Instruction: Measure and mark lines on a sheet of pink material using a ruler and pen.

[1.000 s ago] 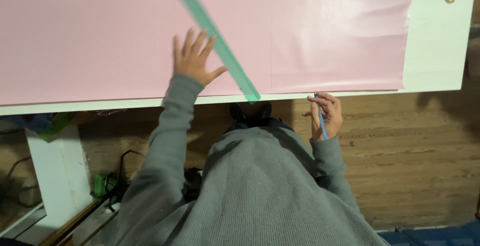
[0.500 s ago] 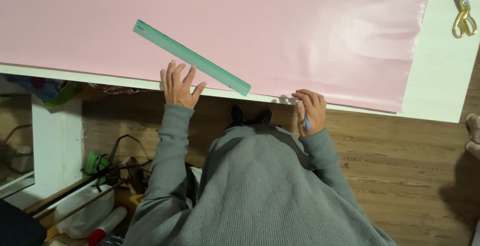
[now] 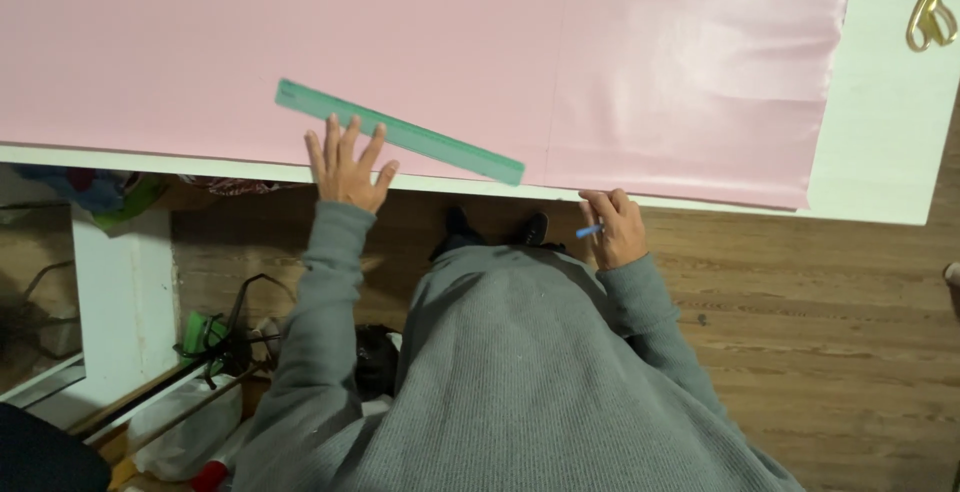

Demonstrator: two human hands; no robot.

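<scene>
pink fabric (image 3: 420, 42) covers nearly the whole white table (image 3: 890, 142), smooth on the left, faintly creased toward its right end, with a bare strip of tabletop showing past the cloth on the right. on top of it lies a long green ruler (image 3: 400, 132), slanting down from upper left to lower right, its lower end close to the near edge of the table. the left hand (image 3: 345, 167) is flat and spread, fingers fanned, fingertips on the ruler near its middle, palm at the table's edge; nothing is gripped there, it just presses down. the right hand (image 3: 612, 227) is curled at the near edge of the table, just right of the ruler's lower end, and it's closed around a small blue pen or marker (image 3: 588, 232) whose tip pokes out to the left. up in the far right corner sit gold-handled scissors (image 3: 928, 7) on the bare tabletop, well apart from both hands. grey sleeves and a grey knit top fill the bottom of the view, with dark shoes (image 3: 495, 227) on the wooden floor (image 3: 850, 352) under the table edge.
</scene>
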